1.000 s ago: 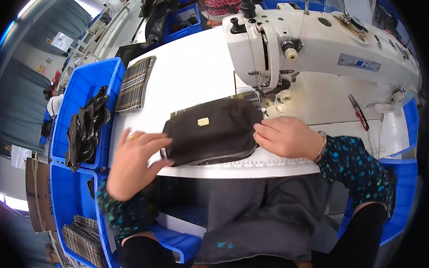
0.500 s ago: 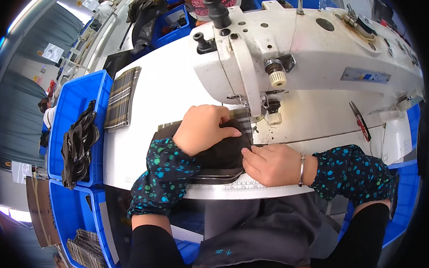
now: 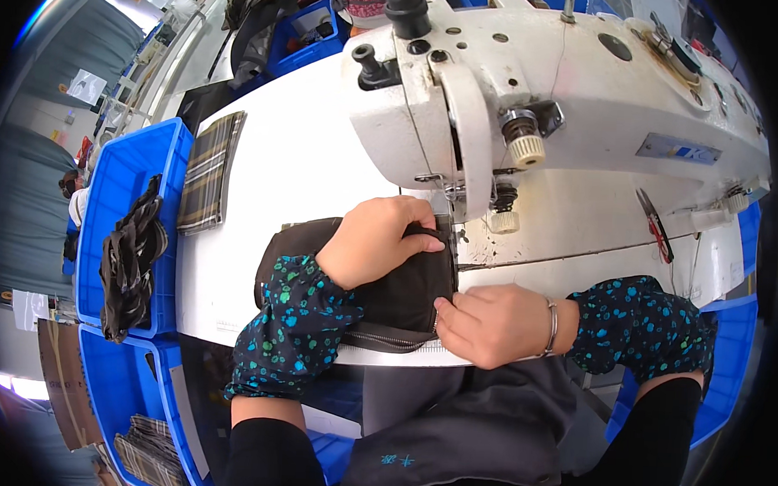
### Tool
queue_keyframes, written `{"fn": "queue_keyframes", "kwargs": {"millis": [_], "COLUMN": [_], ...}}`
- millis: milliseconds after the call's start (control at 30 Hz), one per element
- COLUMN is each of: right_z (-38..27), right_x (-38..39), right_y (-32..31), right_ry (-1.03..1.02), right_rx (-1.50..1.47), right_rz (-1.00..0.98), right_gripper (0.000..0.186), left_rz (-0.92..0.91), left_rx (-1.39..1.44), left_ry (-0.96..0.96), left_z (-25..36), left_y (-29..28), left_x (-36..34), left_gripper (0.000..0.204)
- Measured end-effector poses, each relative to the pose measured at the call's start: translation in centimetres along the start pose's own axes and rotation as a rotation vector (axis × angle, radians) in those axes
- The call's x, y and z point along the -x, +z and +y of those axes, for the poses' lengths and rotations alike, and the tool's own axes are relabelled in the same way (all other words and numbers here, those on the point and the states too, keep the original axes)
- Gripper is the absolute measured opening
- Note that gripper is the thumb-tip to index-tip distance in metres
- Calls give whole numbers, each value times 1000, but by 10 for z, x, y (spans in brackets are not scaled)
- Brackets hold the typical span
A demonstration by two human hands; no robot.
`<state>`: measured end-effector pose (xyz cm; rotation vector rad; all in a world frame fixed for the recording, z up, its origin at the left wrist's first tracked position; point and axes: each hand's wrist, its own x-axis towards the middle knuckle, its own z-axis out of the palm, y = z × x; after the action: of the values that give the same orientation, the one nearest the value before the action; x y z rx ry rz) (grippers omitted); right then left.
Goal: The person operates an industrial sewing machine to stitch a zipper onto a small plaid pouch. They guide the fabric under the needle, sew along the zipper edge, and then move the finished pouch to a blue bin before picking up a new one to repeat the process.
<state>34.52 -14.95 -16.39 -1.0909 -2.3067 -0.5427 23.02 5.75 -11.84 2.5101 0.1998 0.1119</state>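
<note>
Holding dark-brown, round-cornered fabric pouch [image 3: 397, 294] with long axis running left-right; pinching its right end with left hand [image 3: 374, 240] nearer white metal sewing machine [image 3: 594, 122], right hand [image 3: 500, 326] below.

I see the left forearm [image 3: 298, 326] reaching forward; the left hand [image 3: 376, 240] has its thumb [image 3: 424, 244] nearer the body than its bent fingers [image 3: 421, 213]. Rightward of those, the right hand [image 3: 496, 324] points left.

1 left hand [image 3: 376, 241] and 1 right hand [image 3: 496, 324]; 1 dark zippered pouch [image 3: 397, 291]; 1 sewing machine [image 3: 587, 87]; 2 patterned sleeves [image 3: 294, 321]; 1 bracelet [image 3: 552, 327]; 1 grey apron [image 3: 467, 433]; 1 pair of red-handled scissors [image 3: 657, 229].
</note>
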Motion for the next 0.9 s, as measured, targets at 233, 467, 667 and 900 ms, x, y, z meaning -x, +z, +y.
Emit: {"fn": "queue_keyframes", "kwargs": {"millis": [233, 467, 667, 900], "right_z": [14, 11, 9, 7], "right_x": [-3, -2, 1, 0], "right_y": [-7, -1, 0, 3], "right_ry": [147, 197, 206, 205], "right_rx": [172, 200, 205, 224], "right_rz": [-98, -104, -119, -115], "right_gripper": [23, 24, 25, 26], "left_rz": [39, 129, 132, 175], "left_rx": [-50, -114, -91, -133], "left_ry": [5, -106, -57, -166], "left_z": [-2, 2, -6, 2], "left_y": [3, 9, 8, 12], "left_x": [5, -2, -3, 0], "left_gripper": [14, 17, 18, 17]}}
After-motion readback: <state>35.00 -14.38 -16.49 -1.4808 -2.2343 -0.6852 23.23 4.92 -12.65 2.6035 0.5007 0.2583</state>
